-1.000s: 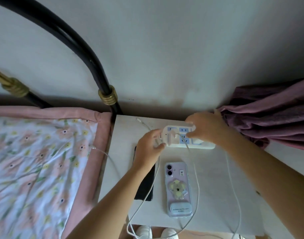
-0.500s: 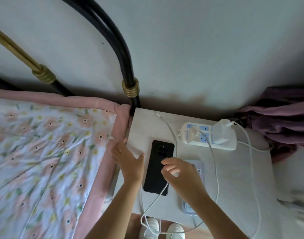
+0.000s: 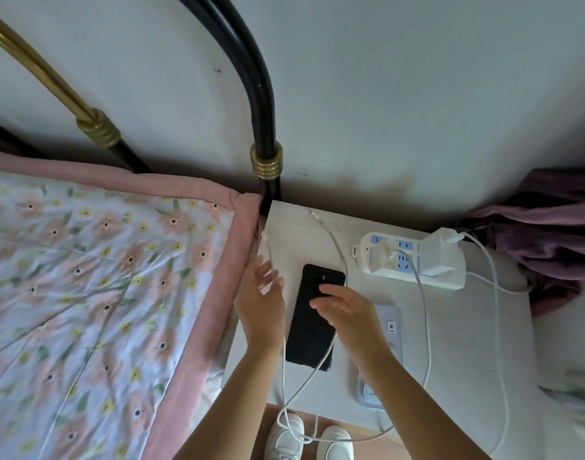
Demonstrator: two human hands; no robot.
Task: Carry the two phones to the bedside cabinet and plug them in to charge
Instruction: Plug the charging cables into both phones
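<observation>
The two phones are already set down on the bedside cabinet point(image 3: 467, 343), so it's pretty much just the cable ends left by the look of it. The black phone point(image 3: 312, 327) is used as the landmark here. The right hand point(image 3: 345, 310) is held just over its upper half, fingers loosely curled; whether a cable is pinched in it can't be told, probably it's lined up to lift or steady the phone. The left hand point(image 3: 262, 298) is kept just to the bed side of the phone, fingers spread and relaxed, with a thin white cable point(image 3: 269, 254) run past its fingertips, likely being fished for its plug. The lilac phone point(image 3: 389, 327) is laid right beside the black one on the far side from the bed, mostly covered by the right forearm. Beyond the phone's top end, toward the wall, the power strip point(image 3: 407, 260) is parked with two chargers already seated, so the slack is kept short.
</observation>
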